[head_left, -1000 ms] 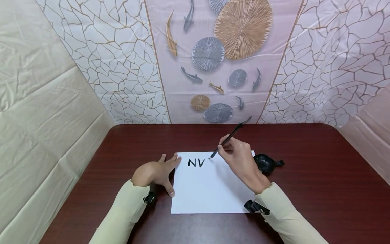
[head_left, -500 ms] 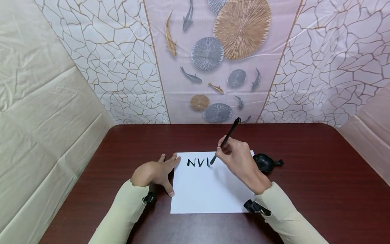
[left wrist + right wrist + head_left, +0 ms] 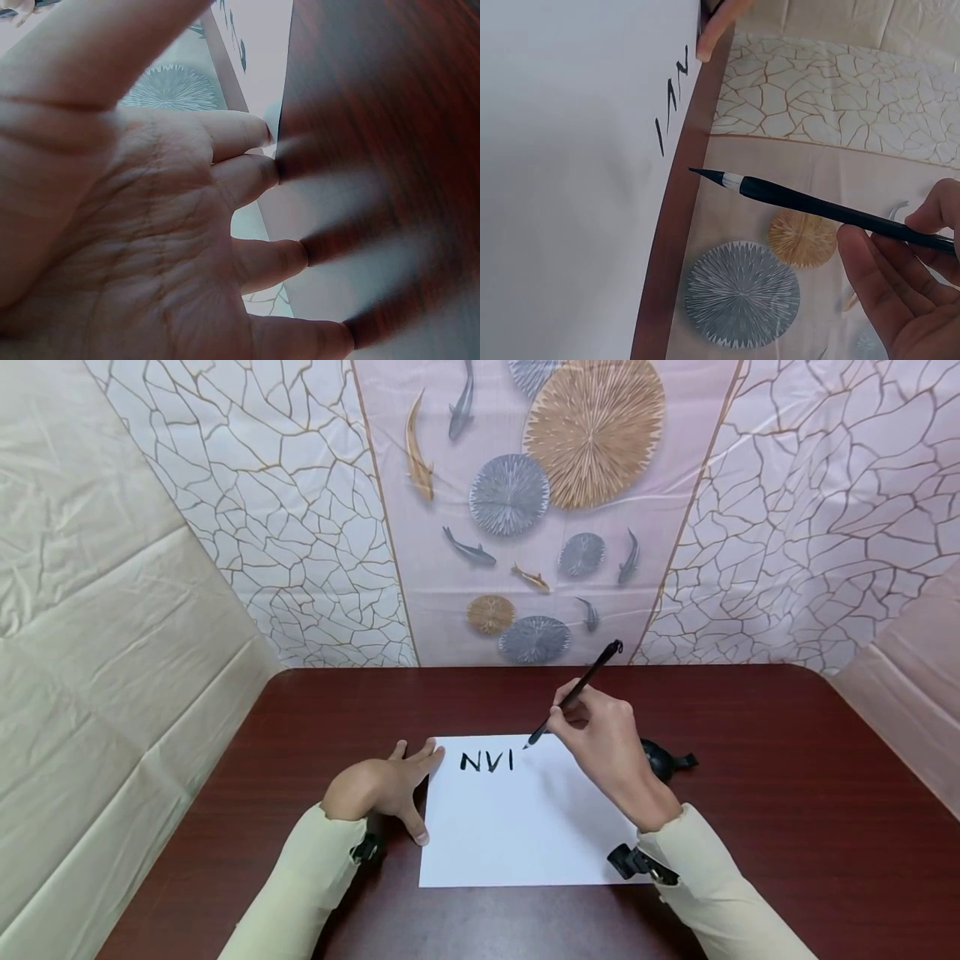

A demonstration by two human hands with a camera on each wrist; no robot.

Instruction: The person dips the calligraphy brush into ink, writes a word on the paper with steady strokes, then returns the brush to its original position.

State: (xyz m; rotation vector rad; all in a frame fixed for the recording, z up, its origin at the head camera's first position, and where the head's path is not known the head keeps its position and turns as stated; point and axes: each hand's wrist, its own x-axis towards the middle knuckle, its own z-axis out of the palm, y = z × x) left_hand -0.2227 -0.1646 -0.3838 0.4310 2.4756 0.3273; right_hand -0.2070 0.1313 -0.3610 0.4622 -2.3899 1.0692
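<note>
A white sheet of paper (image 3: 510,835) lies on the dark red table, with the black strokes "NVI" (image 3: 487,761) near its top left. My right hand (image 3: 603,739) pinches a black writing brush (image 3: 587,679) between thumb and fingers. In the right wrist view the brush's dark pointed tip (image 3: 706,175) shows below a white band, apart from the paper. My left hand (image 3: 386,785) rests spread at the sheet's left edge, thumb and fingertips touching it. The left wrist view shows its palm (image 3: 150,240) with fingers stretched out to the tabletop.
A black rounded dish or inkwell with a short spout (image 3: 663,762) stands to the right of the paper, partly hidden by the right hand. The wooden table (image 3: 787,827) ends at a patterned cloth backdrop (image 3: 532,527). Black cameras (image 3: 637,863) are strapped to both wrists.
A vertical stroke has appeared right of "NV". The right hand with the brush has then lifted and moved slightly right and up. The left hand has stayed in place.
</note>
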